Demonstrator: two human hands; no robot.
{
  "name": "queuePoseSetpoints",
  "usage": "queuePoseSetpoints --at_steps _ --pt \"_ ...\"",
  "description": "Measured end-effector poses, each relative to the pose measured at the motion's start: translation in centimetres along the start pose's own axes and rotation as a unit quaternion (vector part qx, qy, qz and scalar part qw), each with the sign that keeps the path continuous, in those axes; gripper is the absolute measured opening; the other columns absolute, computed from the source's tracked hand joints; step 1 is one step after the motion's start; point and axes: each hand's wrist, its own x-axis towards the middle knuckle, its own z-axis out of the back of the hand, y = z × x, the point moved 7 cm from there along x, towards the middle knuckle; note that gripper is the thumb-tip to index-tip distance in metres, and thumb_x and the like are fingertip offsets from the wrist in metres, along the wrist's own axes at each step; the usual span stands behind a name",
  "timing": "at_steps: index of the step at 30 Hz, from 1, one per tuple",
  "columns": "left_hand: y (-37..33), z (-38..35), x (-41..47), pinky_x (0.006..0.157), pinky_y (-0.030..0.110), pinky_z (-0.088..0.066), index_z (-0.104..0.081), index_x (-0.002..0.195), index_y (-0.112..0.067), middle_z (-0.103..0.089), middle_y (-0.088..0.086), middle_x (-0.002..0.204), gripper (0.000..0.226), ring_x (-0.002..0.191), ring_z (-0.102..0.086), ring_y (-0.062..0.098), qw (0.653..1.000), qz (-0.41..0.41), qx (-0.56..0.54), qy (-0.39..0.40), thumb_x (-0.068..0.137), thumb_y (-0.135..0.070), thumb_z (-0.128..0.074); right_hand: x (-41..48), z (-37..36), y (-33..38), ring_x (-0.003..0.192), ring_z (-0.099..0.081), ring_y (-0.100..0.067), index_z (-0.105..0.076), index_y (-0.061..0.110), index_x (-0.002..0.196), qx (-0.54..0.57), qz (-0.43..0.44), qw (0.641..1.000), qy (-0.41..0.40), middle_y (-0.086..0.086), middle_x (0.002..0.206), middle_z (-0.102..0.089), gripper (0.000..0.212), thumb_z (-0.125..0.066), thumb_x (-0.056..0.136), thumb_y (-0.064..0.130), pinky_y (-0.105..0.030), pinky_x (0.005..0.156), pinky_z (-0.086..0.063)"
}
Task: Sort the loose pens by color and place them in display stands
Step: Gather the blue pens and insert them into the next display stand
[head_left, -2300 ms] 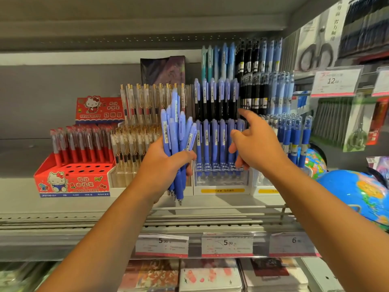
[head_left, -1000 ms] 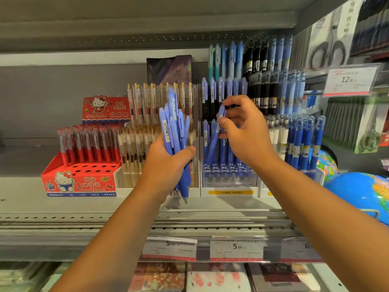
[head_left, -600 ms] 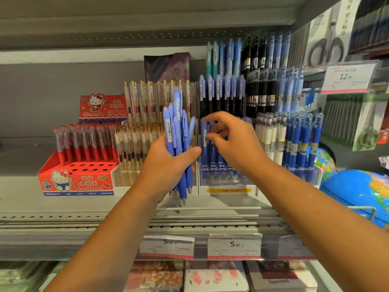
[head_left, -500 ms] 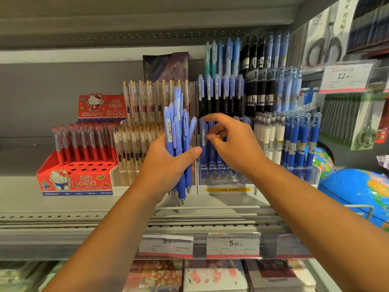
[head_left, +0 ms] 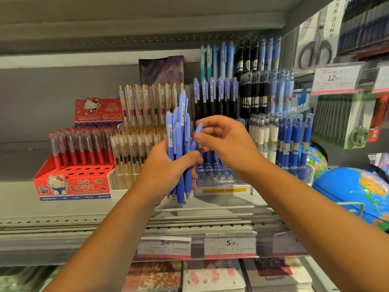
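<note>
My left hand (head_left: pixel 166 171) grips a bundle of several periwinkle-blue pens (head_left: pixel 179 144), held upright in front of the shelf. My right hand (head_left: pixel 225 144) is right beside the bundle and pinches the top of one blue pen (head_left: pixel 198 130) at its right edge. Behind both hands stands a clear display stand (head_left: pixel 221 182) with rows of the same blue pens; its lower front row is partly hidden by my hands.
A red Hello Kitty stand (head_left: pixel 71 182) with red pens sits at the left, then a stand of clear gold-clip pens (head_left: pixel 136 144). Dark blue and white capped pens (head_left: pixel 284 140) stand at the right, beside a globe (head_left: pixel 357 192). Price tags (head_left: pixel 229 245) line the shelf edge.
My right hand has come away from the blue pens in the stand and moved left to the bundle, where it now pinches one pen. My left hand has kept its hold on the bundle.
</note>
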Motion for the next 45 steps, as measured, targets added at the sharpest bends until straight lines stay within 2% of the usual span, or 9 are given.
queuePoseSetpoints --at_steps 6,10,16,19,23,29,32,36,45 --pt "0.5 0.8 0.2 0.048 0.035 -0.057 -0.057 0.103 -0.019 -0.071 0.0 0.071 0.015 0.06 -0.07 0.024 0.998 0.023 -0.035 -0.045 0.094 -0.009 -0.063 0.1 1.5 0.2 0.082 -0.073 -0.028 -0.058 0.003 0.112 0.108 0.001 0.991 -0.074 -0.008 0.085 -0.062 0.018 -0.058 0.095 -0.001 -0.038 0.072 -0.061" --pt "0.6 0.9 0.3 0.047 0.037 -0.057 -0.057 0.101 -0.016 -0.07 0.001 0.069 0.014 0.056 -0.068 0.027 0.998 0.025 -0.025 -0.054 0.093 -0.007 -0.064 0.0 3.3 0.8 0.077 -0.071 -0.014 -0.052 0.01 0.118 0.073 0.032 0.982 -0.173 -0.008 0.094 -0.059 0.023 -0.058 0.096 0.004 -0.029 0.061 -0.059" --pt "1.0 1.5 0.6 0.048 0.034 -0.052 -0.06 0.099 -0.018 -0.063 0.008 0.067 0.016 0.047 -0.055 0.023 0.997 0.022 -0.004 -0.079 0.092 -0.005 -0.063 -0.5 5.7 1.4 0.085 -0.067 -0.019 -0.052 0.019 0.118 -0.042 0.096 0.96 -0.259 0.0 0.096 -0.06 0.024 -0.059 0.097 0.011 -0.033 0.065 -0.061" --pt "1.1 1.2 0.6 0.047 0.032 -0.051 -0.063 0.099 -0.024 -0.06 0.011 0.064 0.02 0.046 -0.052 0.023 0.998 0.021 -0.007 -0.063 0.091 -0.005 -0.063 -0.4 5.5 1.6 0.089 -0.063 -0.024 -0.052 0.023 0.117 -0.148 0.116 0.95 -0.25 -0.003 0.098 -0.059 0.023 -0.06 0.097 0.016 -0.043 0.072 -0.058" --pt "1.0 1.1 0.6 0.048 0.033 -0.05 -0.066 0.096 -0.031 -0.06 0.016 0.07 0.024 0.047 -0.053 0.023 0.998 0.017 -0.016 -0.051 0.091 -0.008 -0.063 -0.1 4.8 1.5 0.082 -0.06 -0.017 -0.055 0.023 0.116 -0.22 0.115 0.941 -0.23 -0.001 0.098 -0.056 0.023 -0.062 0.096 0.018 -0.04 0.07 -0.059" --pt "1.0 0.9 0.4 0.047 0.032 -0.051 -0.062 0.101 -0.028 -0.064 0.012 0.071 0.018 0.048 -0.055 0.021 0.998 0.025 -0.006 -0.049 0.093 -0.012 -0.064 0.5 3.2 0.3 0.074 -0.064 -0.019 -0.06 0.021 0.118 -0.274 0.079 0.948 -0.146 -0.003 0.092 -0.058 0.026 -0.066 0.093 0.017 -0.035 0.062 -0.06" --pt "0.8 0.7 0.4 0.047 0.03 -0.05 -0.059 0.106 -0.026 -0.068 0.002 0.069 0.019 0.047 -0.056 0.019 0.999 0.025 -0.005 -0.044 0.094 -0.012 -0.063 0.7 2.7 -0.4 0.073 -0.065 -0.013 -0.061 0.02 0.125 -0.28 0.052 0.951 -0.117 0.008 0.086 -0.059 0.03 -0.063 0.095 0.015 -0.031 0.06 -0.06" --pt "0.7 0.6 0.2 0.046 0.031 -0.051 -0.058 0.106 -0.025 -0.066 0.0 0.064 0.019 0.047 -0.058 0.02 0.999 0.022 -0.002 -0.041 0.094 -0.012 -0.063 0.9 2.4 -0.9 0.073 -0.066 -0.02 -0.058 0.021 0.128 -0.305 0.04 0.947 -0.088 0.002 0.087 -0.062 0.032 -0.06 0.097 0.014 -0.042 0.065 -0.059" --pt "0.8 0.6 0.3 0.047 0.03 -0.052 -0.057 0.11 -0.023 -0.059 0.0 0.053 0.02 0.047 -0.059 0.021 0.999 0.022 0.0 -0.034 0.094 -0.012 -0.063 0.6 2.0 -0.9 0.075 -0.066 -0.017 -0.052 0.025 0.133 -0.355 0.046 0.932 -0.063 0.002 0.089 -0.066 0.036 -0.059 0.097 0.02 -0.045 0.073 -0.057"
